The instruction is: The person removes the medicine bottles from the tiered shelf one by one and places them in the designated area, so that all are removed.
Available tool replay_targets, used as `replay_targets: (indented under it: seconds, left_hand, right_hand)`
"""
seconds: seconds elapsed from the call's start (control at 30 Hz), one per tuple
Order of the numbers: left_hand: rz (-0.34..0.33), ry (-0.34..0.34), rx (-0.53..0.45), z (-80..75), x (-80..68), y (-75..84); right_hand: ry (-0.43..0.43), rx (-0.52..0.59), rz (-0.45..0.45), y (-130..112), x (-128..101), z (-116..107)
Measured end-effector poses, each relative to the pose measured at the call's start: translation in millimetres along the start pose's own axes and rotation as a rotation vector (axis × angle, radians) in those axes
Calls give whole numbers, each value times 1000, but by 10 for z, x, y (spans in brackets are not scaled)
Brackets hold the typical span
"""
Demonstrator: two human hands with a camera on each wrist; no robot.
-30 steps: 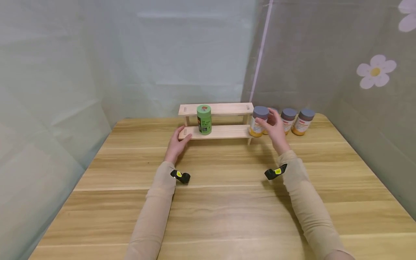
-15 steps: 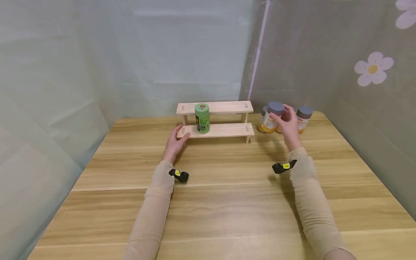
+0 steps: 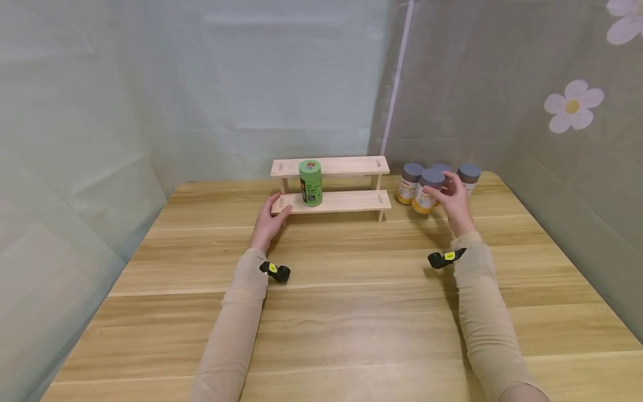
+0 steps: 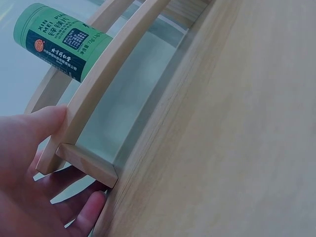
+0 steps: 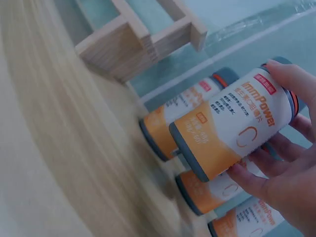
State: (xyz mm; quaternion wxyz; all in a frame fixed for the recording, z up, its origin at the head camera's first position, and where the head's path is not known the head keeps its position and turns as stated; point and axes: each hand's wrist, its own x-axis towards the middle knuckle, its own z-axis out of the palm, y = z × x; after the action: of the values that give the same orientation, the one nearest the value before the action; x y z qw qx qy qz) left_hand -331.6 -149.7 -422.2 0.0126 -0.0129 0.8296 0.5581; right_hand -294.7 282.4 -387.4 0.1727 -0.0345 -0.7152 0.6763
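My left hand [image 3: 268,220] grips the left end of a two-tier wooden shelf [image 3: 346,201]. In the left wrist view its thumb lies over the lower board and its fingers [image 4: 89,212] reach round the end leg. A green bottle [image 3: 311,184] stands upright on the lower board, towards the left. With thumb and fingers, my right hand [image 3: 454,206] holds an orange-and-white vitamin bottle [image 5: 237,118] with a grey-blue lid. It is tilted in the right wrist view, its base apparently off the table, in front of similar bottles.
Beside the shelf's right end stands one similar bottle [image 3: 409,187]. Another bottle [image 3: 442,167] is mostly hidden behind the held one, and a third bottle [image 3: 469,173] stands further right. The wooden table [image 3: 351,312] ends near a hanging cloth [image 3: 301,84].
My right hand has carried the vitamin bottle rightwards from the shelf's right end, then lowered it in front of the other bottles. The left hand keeps its grip on the shelf.
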Motion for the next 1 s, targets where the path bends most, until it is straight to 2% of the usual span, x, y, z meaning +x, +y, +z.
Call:
replay_targets:
  seconds: [0.1,0.37,1.0]
  left_hand:
    - [4,0,-3,-3,1,-8]
    - [13,4,-5,-6,0,-15]
    - [11,2,-8,-16,0,-27]
  right_hand:
    - [-44,-14,-6,13,-20,-21]
    - [-142,-86,47,51,-34,-56]
    - [-190,-109,52,67,-70,-159]
